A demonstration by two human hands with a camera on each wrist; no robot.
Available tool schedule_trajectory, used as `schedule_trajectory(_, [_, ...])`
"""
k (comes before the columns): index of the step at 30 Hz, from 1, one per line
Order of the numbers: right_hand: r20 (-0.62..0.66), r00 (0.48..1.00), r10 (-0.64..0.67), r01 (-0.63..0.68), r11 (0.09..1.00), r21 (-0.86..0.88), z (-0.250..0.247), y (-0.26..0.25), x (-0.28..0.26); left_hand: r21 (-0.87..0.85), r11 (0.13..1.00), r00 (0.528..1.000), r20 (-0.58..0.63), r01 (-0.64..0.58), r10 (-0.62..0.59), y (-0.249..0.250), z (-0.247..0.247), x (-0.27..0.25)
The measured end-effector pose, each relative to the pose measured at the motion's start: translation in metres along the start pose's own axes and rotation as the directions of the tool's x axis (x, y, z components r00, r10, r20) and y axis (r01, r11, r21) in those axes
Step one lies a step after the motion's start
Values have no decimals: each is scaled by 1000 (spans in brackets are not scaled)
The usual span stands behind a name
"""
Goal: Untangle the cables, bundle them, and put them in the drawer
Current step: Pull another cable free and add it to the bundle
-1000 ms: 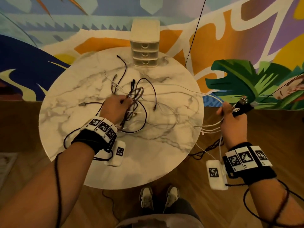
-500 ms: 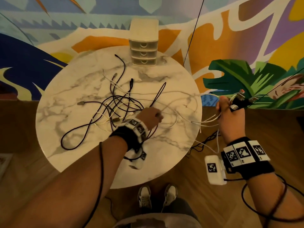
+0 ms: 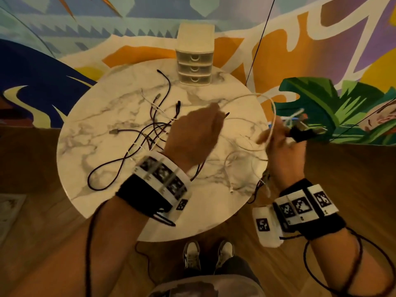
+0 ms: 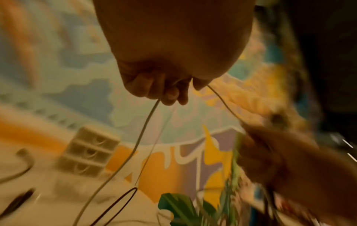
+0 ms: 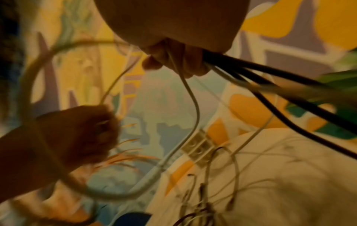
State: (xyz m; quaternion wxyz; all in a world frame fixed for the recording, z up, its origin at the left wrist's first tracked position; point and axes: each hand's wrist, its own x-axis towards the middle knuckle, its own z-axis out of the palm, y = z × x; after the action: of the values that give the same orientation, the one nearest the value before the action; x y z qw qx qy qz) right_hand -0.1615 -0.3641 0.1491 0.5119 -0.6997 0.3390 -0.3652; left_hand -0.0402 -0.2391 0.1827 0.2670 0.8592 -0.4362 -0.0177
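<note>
The left hand (image 3: pixel 194 133) has left the dark tangle and crossed the tabletop (image 3: pixel 102 125) toward the right hand (image 3: pixel 282 151). A second ago it sat closed on the knot of dark cables (image 3: pixel 150 133) near the middle; now those cables lie loose and spread across the marble, and the left hand hangs above the tabletop with a thin white cable (image 4: pixel 142 134) pinched in its grip — the left wrist view shows fingers curled round it, the strand hanging down to the tabletop and another length running off toward the right hand.

The right hand is at the tabletop's right edge, raised a little compared with a second ago. Its grip is closed on a gathered bunch: dark plugs (image 3: pixel 304 133) stick out past the fingers, and the right wrist view shows thick black leads and white strands coming out of the fist. A white loop (image 3: pixel 272 108) arches up between the two hands.

Read together, this looks like a switch from pulling the dark knot apart to feeding a white cable into the bundle in the right hand — probably a coil turn in progress. Untangling is only partly done: several dark and white cables are crossed on the marble. The drawer unit (image 3: pixel 195 61) stands at the far edge, all three drawers closed, so stowing is well off.
</note>
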Motion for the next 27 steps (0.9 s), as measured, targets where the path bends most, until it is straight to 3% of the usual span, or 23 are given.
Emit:
schedule_trajectory(1, [95, 995, -32, 35, 999, -27, 8, -2, -6, 141, 988, 998, 29, -65, 61, 10, 6, -4])
schedule_trajectory(3, [179, 984, 26, -28, 1000, 9, 22, -4, -13, 320, 939, 991, 69, -129, 113, 18, 18, -11])
schedule_trajectory(4, [201, 978, 54, -64, 997, 43, 26, -1, -15, 369, 920, 991, 81, -133, 111, 18, 21, -15])
schedule_trajectory(8, [270, 962, -30, 37, 999, -20, 31, 8, -20, 421, 893, 983, 152, -158, 102, 6, 28, -26])
schedule_trajectory(11, [243, 969, -39, 35, 999, 21, 33, 13, -20, 244, 963, 971, 232, -111, 53, 1, 39, -33])
schedule_trajectory(13, [193, 980, -55, 48, 998, 40, 32, 13, -15, -107, 992, 915, 403, 71, -22, -25, 57, -40])
schedule_trajectory(14, [142, 988, -51, 40, 996, 83, 28, 11, -11, -267, 946, 896, 442, 182, -48, -46, 66, -45])
schedule_trajectory(15, [80, 996, -41, 29, 988, 149, 22, 9, -6, -316, 907, 884, 454, 279, -114, -67, 70, -50])
schedule_trajectory(18, [-52, 998, -38, 50, 964, 262, 1, 7, 9, -231, 849, 850, 370, 475, -374, -112, 61, -49])
schedule_trajectory(20, [-102, 995, -10, 31, 979, 202, -8, 12, 12, -362, 818, 893, 135, 447, -429, -117, 39, -32])
schedule_trajectory(22, [-141, 982, 122, -85, 966, 242, -9, 20, 10, -515, 800, 883, -156, 309, -442, -109, 18, -15])
schedule_trajectory(23, [-161, 971, 178, -143, 967, 211, -10, 26, 10, -488, 833, 885, -225, 260, -408, -109, 16, -10])
schedule_trajectory(24, [-184, 957, 223, -190, 965, 182, -11, 30, 10, -416, 871, 908, -199, 261, -368, -112, 19, -10])
schedule_trajectory(25, [-205, 951, 233, -202, 966, 163, -13, 35, 11, -292, 912, 940, -96, 288, -328, -118, 25, -13])
schedule_trajectory(27, [-245, 943, 224, -176, 964, 201, -19, 39, 13, -46, 951, 947, 121, 305, -298, -137, 40, -25])
